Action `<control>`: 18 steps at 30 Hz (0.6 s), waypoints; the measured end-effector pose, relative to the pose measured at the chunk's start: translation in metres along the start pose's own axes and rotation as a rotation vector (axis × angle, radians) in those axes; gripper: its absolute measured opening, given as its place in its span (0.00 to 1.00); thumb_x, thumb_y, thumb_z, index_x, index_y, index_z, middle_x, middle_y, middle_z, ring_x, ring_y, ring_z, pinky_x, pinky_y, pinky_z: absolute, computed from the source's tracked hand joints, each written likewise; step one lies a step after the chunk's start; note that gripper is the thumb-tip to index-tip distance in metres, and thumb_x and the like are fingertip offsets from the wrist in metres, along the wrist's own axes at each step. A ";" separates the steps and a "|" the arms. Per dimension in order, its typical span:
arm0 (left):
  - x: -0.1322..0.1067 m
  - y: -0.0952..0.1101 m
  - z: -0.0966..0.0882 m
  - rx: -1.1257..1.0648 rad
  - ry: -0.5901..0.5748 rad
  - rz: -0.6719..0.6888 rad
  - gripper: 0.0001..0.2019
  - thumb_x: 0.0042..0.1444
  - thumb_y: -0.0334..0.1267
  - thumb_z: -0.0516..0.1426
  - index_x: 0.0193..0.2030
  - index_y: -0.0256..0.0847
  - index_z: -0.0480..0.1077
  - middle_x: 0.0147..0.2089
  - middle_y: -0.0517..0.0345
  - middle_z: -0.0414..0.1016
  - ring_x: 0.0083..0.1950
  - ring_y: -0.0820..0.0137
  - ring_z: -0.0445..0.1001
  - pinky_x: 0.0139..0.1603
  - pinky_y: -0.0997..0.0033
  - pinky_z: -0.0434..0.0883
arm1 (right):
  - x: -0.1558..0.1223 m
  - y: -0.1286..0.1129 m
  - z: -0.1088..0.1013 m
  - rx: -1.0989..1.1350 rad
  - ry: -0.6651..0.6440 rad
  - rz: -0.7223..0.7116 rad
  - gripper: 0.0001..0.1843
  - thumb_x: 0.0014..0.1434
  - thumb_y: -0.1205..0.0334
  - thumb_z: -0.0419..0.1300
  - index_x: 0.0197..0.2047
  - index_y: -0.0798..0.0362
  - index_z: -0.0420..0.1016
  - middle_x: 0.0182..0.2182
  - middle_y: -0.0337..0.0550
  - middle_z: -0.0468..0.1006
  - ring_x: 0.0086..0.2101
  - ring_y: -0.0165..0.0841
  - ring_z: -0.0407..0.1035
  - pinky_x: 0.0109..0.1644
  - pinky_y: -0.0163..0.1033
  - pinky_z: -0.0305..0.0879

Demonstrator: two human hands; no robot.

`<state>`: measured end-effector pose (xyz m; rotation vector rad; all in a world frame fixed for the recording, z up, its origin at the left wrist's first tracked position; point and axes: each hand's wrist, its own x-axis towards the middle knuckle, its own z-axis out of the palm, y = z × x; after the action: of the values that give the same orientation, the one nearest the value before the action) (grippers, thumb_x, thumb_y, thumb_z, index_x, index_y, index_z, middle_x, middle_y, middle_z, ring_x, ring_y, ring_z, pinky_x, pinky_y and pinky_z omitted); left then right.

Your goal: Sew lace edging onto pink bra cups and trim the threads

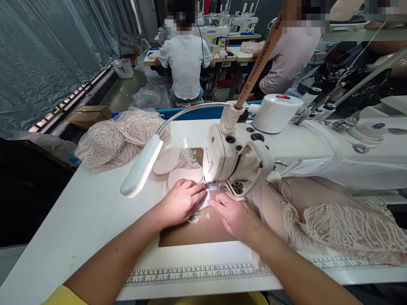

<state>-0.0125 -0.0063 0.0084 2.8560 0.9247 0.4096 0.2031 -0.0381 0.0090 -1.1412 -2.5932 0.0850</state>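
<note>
At the sewing machine (219, 159), a small whitish piece of fabric (205, 203) lies beneath the needle area, brightly lit. My left hand (182, 202) presses its bent fingers together on the left side of this fabric, close to the presser foot. From the right, my right hand (233, 214) grips the near edge with thumb and fingers drawn together; the fingertips are partly hidden. Under both hands is a brown sheet (197, 235) on the table, with a scrap of clear film on it. Just behind my left hand lie beige oval pads (182, 176).
Beige lace pieces (117, 140) are heaped at the table's back left. More lace fabric (343, 224) lies right of the machine. A lamp (143, 167) on a bendable neck hangs over the left. A ruler strip (197, 275) runs along the front edge. Two people sit ahead.
</note>
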 end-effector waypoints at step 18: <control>0.000 -0.012 0.002 0.019 -0.026 0.028 0.19 0.61 0.29 0.51 0.59 0.41 0.66 0.60 0.51 0.68 0.49 0.60 0.64 0.51 0.56 0.63 | 0.001 0.007 0.015 -0.083 0.036 0.169 0.26 0.56 0.75 0.51 0.56 0.51 0.72 0.46 0.47 0.77 0.42 0.37 0.68 0.45 0.39 0.64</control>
<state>-0.0187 0.0031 0.0037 2.8877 0.8899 0.3678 0.2025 -0.0319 -0.0063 -1.3772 -2.4851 -0.0065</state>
